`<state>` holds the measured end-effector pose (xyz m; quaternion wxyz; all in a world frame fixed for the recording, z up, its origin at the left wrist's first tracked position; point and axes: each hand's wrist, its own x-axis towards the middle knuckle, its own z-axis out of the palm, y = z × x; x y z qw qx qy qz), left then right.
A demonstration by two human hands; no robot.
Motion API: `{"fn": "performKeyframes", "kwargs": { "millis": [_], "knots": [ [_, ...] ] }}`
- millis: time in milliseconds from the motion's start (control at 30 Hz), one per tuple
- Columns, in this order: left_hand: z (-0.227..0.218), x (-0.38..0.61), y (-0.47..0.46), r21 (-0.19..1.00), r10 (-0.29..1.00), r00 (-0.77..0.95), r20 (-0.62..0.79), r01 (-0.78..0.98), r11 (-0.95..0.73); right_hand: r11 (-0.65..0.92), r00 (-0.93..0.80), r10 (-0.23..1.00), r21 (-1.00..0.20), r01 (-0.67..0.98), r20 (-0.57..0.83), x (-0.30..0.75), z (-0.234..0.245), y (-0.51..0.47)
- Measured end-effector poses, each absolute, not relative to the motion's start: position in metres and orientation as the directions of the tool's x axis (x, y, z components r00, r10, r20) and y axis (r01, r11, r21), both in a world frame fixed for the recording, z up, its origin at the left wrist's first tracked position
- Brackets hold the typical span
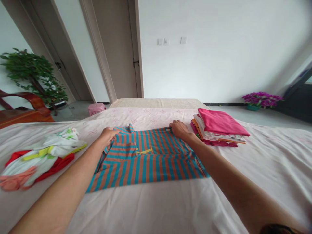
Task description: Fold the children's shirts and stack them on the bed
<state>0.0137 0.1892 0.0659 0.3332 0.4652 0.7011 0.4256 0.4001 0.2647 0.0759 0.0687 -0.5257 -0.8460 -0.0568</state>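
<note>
A blue and brown striped shirt (146, 169) with a small yellow print lies spread on the pale bedsheet (156, 208), part of it folded over. At its left edge my left hand (108, 135) is closed with the cloth pinched in its fingers. My right hand (179, 129) grips the shirt's far right corner, beside a small label. Some of the fingers on both hands are hidden by the hands themselves. Just right of my right hand stands a stack of folded clothes (223, 123), a pink one on top.
A loose heap of white, red and yellow clothes (48, 152) lies left of my left arm. Beyond the sheet are a pink stool (97, 108), a wooden chair (26, 107), a leafy plant (31, 71) and purple flowers (262, 98) in a green pot.
</note>
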Motion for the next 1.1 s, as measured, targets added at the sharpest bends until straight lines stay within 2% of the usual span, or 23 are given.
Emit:
{"fn": "performKeyframes", "kwargs": {
  "millis": [100, 200, 267, 333, 433, 500, 567, 633, 733, 800, 967, 1033, 1100],
  "knots": [
    [0.083, 0.012, 0.16, 0.943, 0.941, -0.339, 0.004, 0.314, 0.109, 0.478, -0.461, 0.832, 0.026, 0.878, 0.308, 0.415, 0.089, 0.237],
    [0.094, 0.008, 0.109, 0.954, 0.98, -0.18, 0.082, 0.3, -0.024, 0.574, -0.532, 0.729, 0.04, 0.818, 0.43, 0.437, 0.095, 0.199],
    [0.093, 0.006, 0.074, 0.914, 1.0, -0.015, 0.026, 0.405, -0.018, 0.632, -0.592, 0.689, 0.053, 0.773, 0.418, 0.45, 0.09, 0.176],
    [0.087, 0.008, 0.049, 0.825, 0.994, 0.084, -0.063, 0.565, 0.004, 0.662, -0.634, 0.687, 0.054, 0.748, 0.356, 0.458, 0.08, 0.159],
    [0.078, 0.015, 0.038, 0.674, 0.995, 0.077, -0.061, 0.739, -0.015, 0.679, -0.657, 0.704, 0.018, 0.734, 0.271, 0.46, 0.068, 0.149],
    [0.075, 0.021, 0.041, 0.638, 0.999, 0.053, 0.003, 0.769, -0.042, 0.664, -0.641, 0.723, -0.002, 0.748, 0.257, 0.458, 0.066, 0.149],
    [0.074, 0.023, 0.047, 0.655, 0.998, 0.023, 0.059, 0.753, -0.056, 0.639, -0.614, 0.743, -0.006, 0.77, 0.267, 0.457, 0.068, 0.15],
    [0.074, 0.021, 0.048, 0.723, 0.994, -0.004, 0.113, 0.686, -0.079, 0.614, -0.58, 0.755, -0.016, 0.789, 0.306, 0.458, 0.072, 0.15],
    [0.071, 0.011, 0.04, 0.811, 0.989, 0.037, 0.143, 0.569, -0.138, 0.61, -0.563, 0.747, -0.028, 0.792, 0.354, 0.465, 0.075, 0.144],
    [0.067, 0.005, 0.031, 0.79, 0.989, 0.096, 0.115, 0.594, -0.15, 0.634, -0.594, 0.735, -0.019, 0.773, 0.326, 0.469, 0.073, 0.14],
    [0.066, 0.008, 0.018, 0.581, 0.975, 0.156, 0.155, 0.784, -0.218, 0.639, -0.606, 0.741, -0.026, 0.769, 0.289, 0.468, 0.07, 0.136],
    [0.069, 0.01, 0.017, 0.595, 0.97, 0.15, 0.193, 0.768, -0.237, 0.626, -0.596, 0.751, -0.017, 0.78, 0.285, 0.467, 0.071, 0.137],
    [0.072, 0.008, 0.017, 0.67, 0.97, 0.096, 0.223, 0.708, -0.224, 0.609, -0.582, 0.761, -0.008, 0.793, 0.289, 0.468, 0.072, 0.138]
  ]
}}
